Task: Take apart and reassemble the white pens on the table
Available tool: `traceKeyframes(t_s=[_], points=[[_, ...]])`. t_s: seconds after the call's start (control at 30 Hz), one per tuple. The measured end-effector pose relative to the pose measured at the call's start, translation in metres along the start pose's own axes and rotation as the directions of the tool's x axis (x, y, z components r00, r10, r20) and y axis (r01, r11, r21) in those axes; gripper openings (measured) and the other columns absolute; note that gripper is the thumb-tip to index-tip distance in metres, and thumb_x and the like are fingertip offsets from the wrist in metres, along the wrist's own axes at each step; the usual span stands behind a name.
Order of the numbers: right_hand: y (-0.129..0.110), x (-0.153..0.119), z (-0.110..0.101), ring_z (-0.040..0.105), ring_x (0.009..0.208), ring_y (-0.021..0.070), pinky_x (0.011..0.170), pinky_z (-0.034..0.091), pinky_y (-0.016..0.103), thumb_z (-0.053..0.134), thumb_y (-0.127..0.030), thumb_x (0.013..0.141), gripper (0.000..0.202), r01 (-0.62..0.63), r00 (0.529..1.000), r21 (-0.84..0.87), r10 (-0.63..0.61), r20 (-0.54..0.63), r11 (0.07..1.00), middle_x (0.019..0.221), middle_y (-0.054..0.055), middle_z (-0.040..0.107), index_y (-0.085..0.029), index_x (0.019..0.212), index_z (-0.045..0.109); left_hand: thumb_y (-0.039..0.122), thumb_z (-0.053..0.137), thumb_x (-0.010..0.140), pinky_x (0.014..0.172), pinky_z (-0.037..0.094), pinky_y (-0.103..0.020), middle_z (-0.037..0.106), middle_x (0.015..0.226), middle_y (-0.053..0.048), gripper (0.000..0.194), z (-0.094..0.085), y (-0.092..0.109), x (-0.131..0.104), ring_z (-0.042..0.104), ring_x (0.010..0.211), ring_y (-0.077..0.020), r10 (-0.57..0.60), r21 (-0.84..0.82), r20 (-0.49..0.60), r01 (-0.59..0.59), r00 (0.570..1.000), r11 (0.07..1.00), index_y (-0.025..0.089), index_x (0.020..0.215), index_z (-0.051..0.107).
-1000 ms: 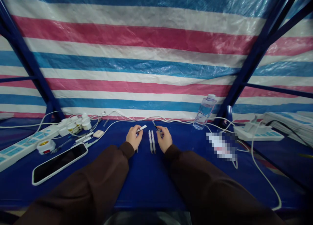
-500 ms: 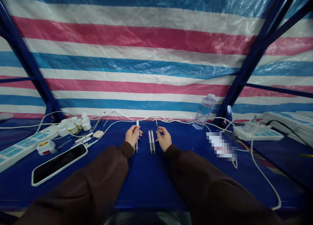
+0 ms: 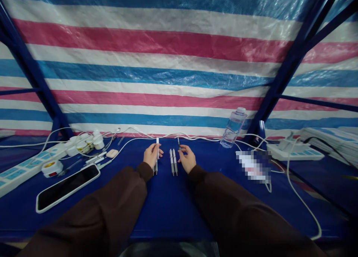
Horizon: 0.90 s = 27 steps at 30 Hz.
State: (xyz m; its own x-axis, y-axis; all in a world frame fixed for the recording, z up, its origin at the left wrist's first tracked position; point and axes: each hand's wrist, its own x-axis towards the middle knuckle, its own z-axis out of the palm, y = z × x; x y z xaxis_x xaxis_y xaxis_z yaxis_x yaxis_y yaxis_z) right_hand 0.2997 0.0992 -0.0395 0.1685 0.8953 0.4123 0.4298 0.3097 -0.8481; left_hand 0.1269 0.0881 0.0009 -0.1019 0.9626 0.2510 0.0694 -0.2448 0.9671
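My left hand (image 3: 151, 155) is closed on a white pen barrel (image 3: 157, 141) whose top end points away from me. Below its fingers, the grey tips of pens (image 3: 155, 170) show on the blue table (image 3: 165, 208). My right hand (image 3: 187, 158) pinches a thin dark pen refill (image 3: 178, 142), pointing up and away. Between the hands, two white pens with grey grips (image 3: 173, 162) lie side by side, tips toward me.
On the left are a phone (image 3: 68, 188), a power strip (image 3: 33, 165), white adapters and loose pens. A clear bottle (image 3: 234, 127) stands at the back right, near a blurred packet (image 3: 254, 166), another power strip (image 3: 295, 152) and cables.
The thin refill in my right hand has shifted very slightly left and its upper end looks a little different in angle. My left hand has hardly moved.
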Motion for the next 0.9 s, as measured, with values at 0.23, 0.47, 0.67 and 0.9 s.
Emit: traceKeyframes(t_s=[0.23, 0.47, 0.67, 0.9], points=[[-0.003, -0.001, -0.002, 0.054, 0.041, 0.0077, 0.044, 0.043, 0.024, 0.047, -0.034, 0.076, 0.032, -0.068, 0.997, 0.057, 0.066, 0.039, 0.996, 0.089, 0.000, 0.060, -0.023, 0.105, 0.049, 0.049, 0.045, 0.077, 0.045, 0.040, -0.021, 0.060, 0.059, -0.002, 0.040, 0.000, 0.000, 0.000, 0.054, 0.047, -0.0107, 0.040, 0.003, -0.018, -0.040, 0.999, 0.999, 0.013, 0.090, 0.057], [-0.006, -0.001, -0.004, 0.052, 0.055, 0.0096, 0.057, 0.046, 0.026, 0.050, -0.030, 0.074, 0.034, 0.028, 0.999, -0.043, -0.030, -0.028, 0.999, 0.087, 0.002, 0.060, -0.019, 0.105, 0.055, 0.052, 0.044, 0.078, 0.045, 0.040, -0.021, 0.051, 0.053, 0.003, 0.042, -0.001, -0.002, -0.002, 0.047, 0.044, -0.0085, 0.090, 0.076, -0.018, -0.089, 0.996, 0.993, 0.016, 0.090, 0.061], [-0.009, -0.001, -0.006, 0.052, 0.065, 0.0129, 0.067, 0.045, 0.029, 0.051, -0.022, 0.070, 0.026, 0.150, 0.987, -0.085, -0.154, -0.046, 0.985, 0.083, 0.003, 0.059, -0.019, 0.093, 0.063, 0.046, 0.051, 0.075, 0.053, 0.044, -0.023, 0.061, 0.067, -0.001, 0.035, -0.002, -0.003, -0.002, 0.054, 0.054, -0.0111, 0.157, 0.203, -0.028, -0.148, 0.987, 0.968, 0.017, 0.091, 0.063], [-0.021, -0.004, -0.012, 0.054, 0.079, 0.0167, 0.074, 0.041, 0.030, 0.052, -0.018, 0.070, 0.021, 0.189, 0.978, -0.150, -0.200, -0.062, 0.970, 0.085, 0.002, 0.062, -0.022, 0.086, 0.065, 0.032, 0.056, 0.074, 0.077, 0.045, -0.027, 0.065, 0.089, -0.003, 0.022, -0.004, -0.009, 0.000, 0.060, 0.083, -0.0160, 0.317, 0.311, -0.032, -0.292, 0.948, 0.904, 0.019, 0.089, 0.065]])
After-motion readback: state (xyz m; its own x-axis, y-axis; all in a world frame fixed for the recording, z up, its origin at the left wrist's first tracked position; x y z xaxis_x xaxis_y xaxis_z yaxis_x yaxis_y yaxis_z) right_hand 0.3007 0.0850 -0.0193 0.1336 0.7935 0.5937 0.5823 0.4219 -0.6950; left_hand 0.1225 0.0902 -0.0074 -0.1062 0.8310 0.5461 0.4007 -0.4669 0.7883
